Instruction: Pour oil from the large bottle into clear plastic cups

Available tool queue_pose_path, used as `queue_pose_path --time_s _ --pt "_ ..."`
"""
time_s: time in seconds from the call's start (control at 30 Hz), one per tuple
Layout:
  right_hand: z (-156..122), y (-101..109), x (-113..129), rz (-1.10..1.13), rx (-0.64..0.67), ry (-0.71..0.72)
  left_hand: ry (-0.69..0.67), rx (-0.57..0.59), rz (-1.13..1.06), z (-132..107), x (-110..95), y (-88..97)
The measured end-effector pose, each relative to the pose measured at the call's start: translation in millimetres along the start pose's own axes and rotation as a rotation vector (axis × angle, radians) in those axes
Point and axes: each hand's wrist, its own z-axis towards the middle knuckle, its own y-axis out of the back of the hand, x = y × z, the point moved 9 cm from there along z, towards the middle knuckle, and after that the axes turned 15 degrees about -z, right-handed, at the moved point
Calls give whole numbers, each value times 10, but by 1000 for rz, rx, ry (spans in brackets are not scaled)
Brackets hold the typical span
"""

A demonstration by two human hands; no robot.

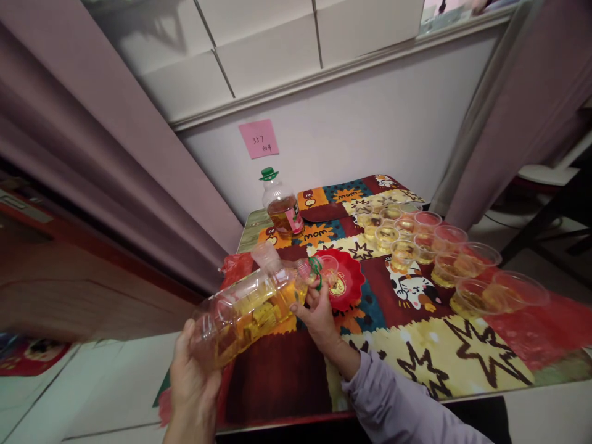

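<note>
A large clear plastic bottle (252,314) of yellow oil lies tilted across the front of the table, its mouth pointing right and a green ring at its neck. My left hand (194,370) is wrapped round the base end. Near the neck, my right hand (320,314) is closed on the bottle, thumb against its shoulder; some of its fingers are hidden. Beyond the neck is a red scalloped plate (354,290). A clear plastic cup (329,264) shows at the bottle's mouth, over the plate. Whether oil is flowing cannot be seen.
Several clear cups with yellow liquid (404,253) stand in rows on the right of the patterned tablecloth (287,376). A second bottle with a green cap (284,213) stands at the back left. Red plastic film (550,333) lies at the right edge. Curtains (115,123) hang beside the wall.
</note>
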Motion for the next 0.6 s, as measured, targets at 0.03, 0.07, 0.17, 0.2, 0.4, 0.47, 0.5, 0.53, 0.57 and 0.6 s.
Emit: queue_pose_path --time_s 0.03,0.07,0.17,0.2,0.4,0.47,0.5,0.53,0.57,0.6 --pt "-2 -5 0 1 3 -4 4 10 2 7 3 3" --pt "-4 -10 -3 1 7 -10 7 16 1 15 5 10" --pt "-5 -8 -10 0 9 -18 14 19 -7 38 8 30" --pt "-4 -4 -10 1 7 -16 13 19 -8 42 5 33" --pt "-1 -10 -6 6 16 -12 17 5 -1 22 3 7" --pt "0 -5 -8 6 7 -16 16 11 -13 19 3 -9" --pt "0 -3 -9 5 2 -17 12 8 -18 22 2 -7" --pt "1 1 -12 5 -3 -18 10 6 -21 28 1 -1" --pt "1 4 -17 5 -7 -19 9 3 -20 34 2 8" --pt "2 3 -21 6 -6 -20 10 1 -16 41 3 18"
